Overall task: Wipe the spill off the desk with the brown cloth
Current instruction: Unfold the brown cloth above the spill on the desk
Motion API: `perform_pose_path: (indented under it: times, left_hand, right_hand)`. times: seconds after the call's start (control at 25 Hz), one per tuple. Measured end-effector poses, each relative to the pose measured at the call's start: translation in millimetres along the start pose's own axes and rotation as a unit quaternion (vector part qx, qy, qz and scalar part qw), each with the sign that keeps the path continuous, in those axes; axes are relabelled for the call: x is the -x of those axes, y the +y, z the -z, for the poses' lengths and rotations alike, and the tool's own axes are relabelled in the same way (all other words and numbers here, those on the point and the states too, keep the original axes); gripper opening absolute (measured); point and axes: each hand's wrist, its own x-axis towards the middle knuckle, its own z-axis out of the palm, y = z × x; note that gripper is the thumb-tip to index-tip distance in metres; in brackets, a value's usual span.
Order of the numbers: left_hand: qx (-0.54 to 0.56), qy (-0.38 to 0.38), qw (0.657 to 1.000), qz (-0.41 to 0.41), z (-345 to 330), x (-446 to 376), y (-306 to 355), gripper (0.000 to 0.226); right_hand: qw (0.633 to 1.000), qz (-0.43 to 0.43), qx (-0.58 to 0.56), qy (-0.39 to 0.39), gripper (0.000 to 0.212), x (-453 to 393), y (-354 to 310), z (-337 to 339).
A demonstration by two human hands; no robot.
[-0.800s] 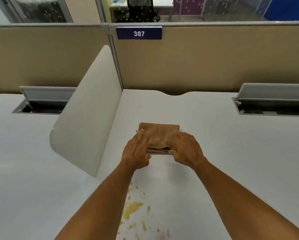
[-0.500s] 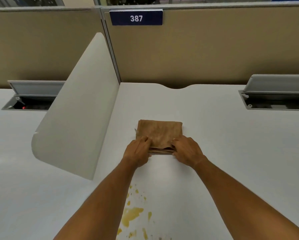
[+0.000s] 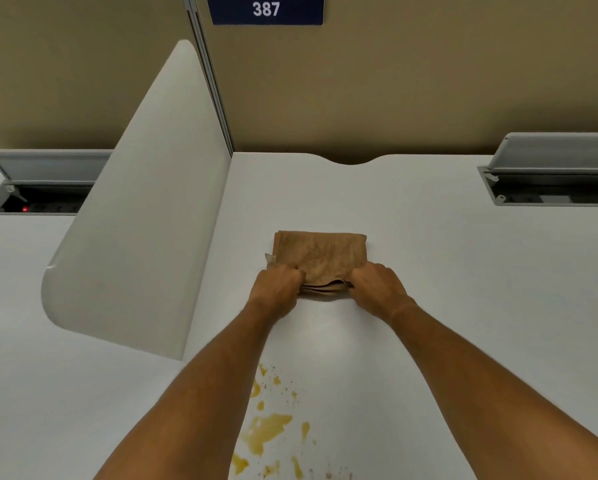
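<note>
We've got the brown cloth (image 3: 320,259) folded on the desk (image 3: 463,306), beyond the spill (image 3: 268,429). Left hand (image 3: 276,289) and right hand (image 3: 377,287) both pinch its near edge. Soft, light, floppy: layers will likely sag apart, so grip all of them.

An office cubicle is shown: beyond the hands (image 3: 325,289), tan partition panels (image 3: 394,81) carry a numbered plate, "387" (image 3: 267,9); a white divider (image 3: 145,216) stands left, and cable hatches (image 3: 550,181) are set into the desk (image 3: 463,306).
</note>
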Motion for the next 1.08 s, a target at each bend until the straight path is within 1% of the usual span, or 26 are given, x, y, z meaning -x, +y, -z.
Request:
perform_pose_path:
  times: [0.16, 0.24, 0.36, 0.52, 0.64, 0.72, 0.92, 1.0, 1.08]
  left_hand:
    - [-0.006, -0.011, 1.000, 0.011, 15, 1, -2, 0.015]
    - [-0.001, -0.011, 1.000, 0.018, 27, 1, -4, 0.013]
    - [0.013, 0.015, 1.000, 0.018, 52, 1, -6, 0.008]
    - [0.071, 0.047, 0.996, 0.038, 88, 4, -9, 0.012]
    - [0.145, 0.047, 0.987, 0.058, 113, 12, -11, 0.020]
    - [0.186, 0.054, 0.980, 0.051, 125, 20, -11, 0.033]
    - [0.200, 0.062, 0.978, 0.001, 138, 36, 3, 0.063]
    - [0.205, 0.072, 0.976, -0.013, 143, 40, 11, 0.065]
    - [0.202, 0.085, 0.975, -0.024, 151, 44, 18, 0.055]
  right_hand:
    - [0.999, -0.004, -0.040, -0.002, 0.017, 1, 2, 15]
    - [0.998, -0.002, -0.060, 0.010, 0.016, 3, 1, 28]
    - [0.995, -0.003, -0.093, 0.034, 0.015, 5, 2, 54]
    - [0.986, -0.006, -0.156, 0.056, 0.018, 8, -1, 96]
    - [0.980, -0.009, -0.184, 0.073, 0.016, 11, -9, 126]
    - [0.981, -0.002, -0.180, 0.074, 0.016, 14, -16, 143]
    - [0.982, 0.002, -0.174, 0.071, 0.019, 30, -38, 178]
    - [0.980, 0.000, -0.185, 0.079, 0.021, 37, -45, 188]
    - [0.976, 0.003, -0.198, 0.086, 0.022, 44, -51, 194]
